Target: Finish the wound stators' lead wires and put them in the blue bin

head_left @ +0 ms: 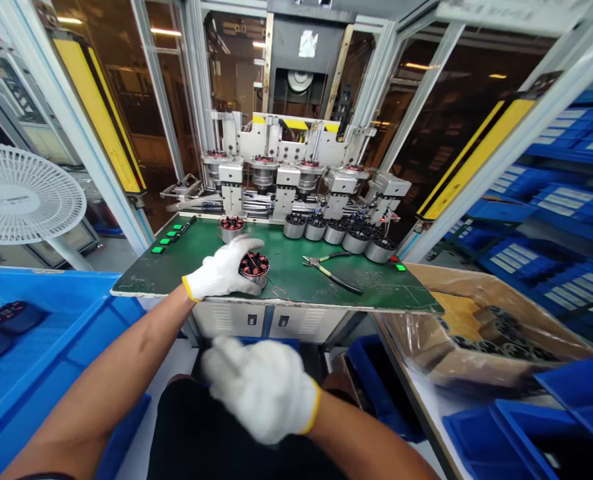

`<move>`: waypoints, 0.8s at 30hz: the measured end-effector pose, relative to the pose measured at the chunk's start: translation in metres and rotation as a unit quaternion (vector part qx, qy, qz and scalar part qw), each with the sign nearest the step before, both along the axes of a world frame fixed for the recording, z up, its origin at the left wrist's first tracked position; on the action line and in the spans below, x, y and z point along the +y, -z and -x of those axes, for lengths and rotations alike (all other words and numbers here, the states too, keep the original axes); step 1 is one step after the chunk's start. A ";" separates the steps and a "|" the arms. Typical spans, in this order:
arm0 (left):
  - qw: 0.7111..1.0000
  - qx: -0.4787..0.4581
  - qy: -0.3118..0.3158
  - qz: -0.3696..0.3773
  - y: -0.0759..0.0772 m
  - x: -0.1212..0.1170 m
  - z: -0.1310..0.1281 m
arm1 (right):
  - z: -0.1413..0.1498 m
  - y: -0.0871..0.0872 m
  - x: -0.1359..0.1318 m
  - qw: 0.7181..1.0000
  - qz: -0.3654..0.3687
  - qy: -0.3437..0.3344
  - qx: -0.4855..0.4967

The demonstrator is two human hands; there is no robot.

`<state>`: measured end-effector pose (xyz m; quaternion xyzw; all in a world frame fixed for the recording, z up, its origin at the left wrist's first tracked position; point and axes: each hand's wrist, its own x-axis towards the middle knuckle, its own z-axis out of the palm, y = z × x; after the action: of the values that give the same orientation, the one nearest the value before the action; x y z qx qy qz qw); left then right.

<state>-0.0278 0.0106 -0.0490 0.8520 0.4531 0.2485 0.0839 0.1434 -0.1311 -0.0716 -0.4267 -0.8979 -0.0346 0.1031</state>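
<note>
On the green worktop (296,293), my gloved left hand (226,270) curls round a motor stator (255,267) wound with copper wire, near the front edge. Thin loose wire ends trail from its right side. My gloved right hand (259,387) hangs in front of the worktop above my lap, smeared by motion, so its fingers cannot be made out. Behind the left hand stands another wound stator (232,228). A pair of pliers (329,268) with green and black handles lies to the right of the held stator.
Several unwound stators (334,232) line the back right of the worktop, before a winding machine (286,177). A blue bin (51,280) holding stators is at left, below a white fan (24,193). A plastic-lined carton (426,280) with dark parts stands at right.
</note>
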 end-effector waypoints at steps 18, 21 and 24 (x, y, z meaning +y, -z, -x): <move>0.993 -0.074 -0.069 0.053 0.016 0.004 -0.023 | 0.017 -0.003 0.084 0.940 -0.104 0.324 0.012; 0.993 -0.081 -0.058 0.055 0.020 0.006 -0.021 | 0.001 -0.016 0.093 0.970 -0.037 0.229 0.064; 0.993 -0.085 -0.051 0.059 0.023 0.008 -0.019 | -0.010 -0.019 0.107 0.943 0.173 0.147 0.245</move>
<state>-0.0084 0.0181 -0.0718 0.7970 0.5013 0.2970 0.1593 0.1532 -0.0241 -0.0525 -0.5600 -0.7647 0.2118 0.2384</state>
